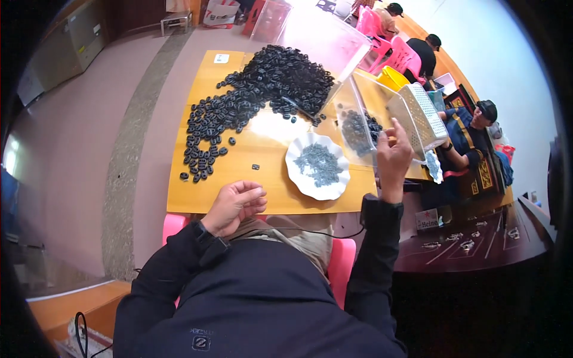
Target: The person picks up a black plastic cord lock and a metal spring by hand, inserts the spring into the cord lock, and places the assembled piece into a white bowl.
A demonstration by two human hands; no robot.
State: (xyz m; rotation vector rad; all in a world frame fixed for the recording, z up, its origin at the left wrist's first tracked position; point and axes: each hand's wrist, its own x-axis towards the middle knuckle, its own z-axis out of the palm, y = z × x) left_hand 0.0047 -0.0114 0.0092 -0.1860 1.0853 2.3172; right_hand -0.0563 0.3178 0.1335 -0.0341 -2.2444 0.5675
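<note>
My left hand (234, 207) is at the table's near edge, its fingers curled together with the thumb against them; whatever they may hold is too small to make out. Over the near right side of a clear plastic bin (356, 89) is my right hand (394, 156), fingers apart and nothing visible in them. Black oval pieces with slots (358, 128) lie inside that bin. A white scalloped plate (290, 160) between my hands holds a heap of small grey-green slivers (320, 164). One small black piece (255, 167) lies alone beyond my left hand.
A large pile of black oval pieces (286, 74) spreads over the far and left parts of the wooden table (239, 191). A white perforated basket (424, 110) and a yellow tub (392, 78) stand at the right. A co-worker (465, 134) sits beyond them.
</note>
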